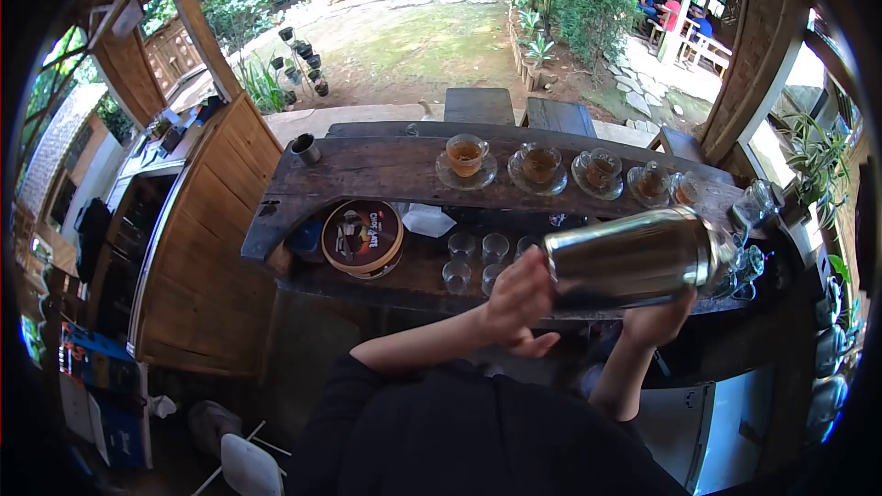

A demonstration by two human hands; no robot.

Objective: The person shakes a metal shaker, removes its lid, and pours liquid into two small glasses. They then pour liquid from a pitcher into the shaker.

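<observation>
A shiny metal canister (634, 257) is tilted nearly on its side in front of me, above the near edge of the counter, slightly blurred. My right hand (657, 317) is closed on its underside near the rimmed right end; part of the fingers is hidden behind it. My left hand (522, 303) is at the canister's left end, fingers stretched upward and thumb apart, touching or almost touching the metal. Beyond the canister, glass cups of amber drink (467, 156) stand on saucers in a row. Small empty glasses (496, 246) sit on the lower shelf, partly hidden by my left hand.
The dark wooden counter (367, 170) spans ahead, with a metal cup (305, 149) at its left end. A round chocolate tin (363, 239) and a white packet (428, 219) lie on the lower shelf. Glass jars (758, 205) stand right. A wooden cabinet (207, 248) is left.
</observation>
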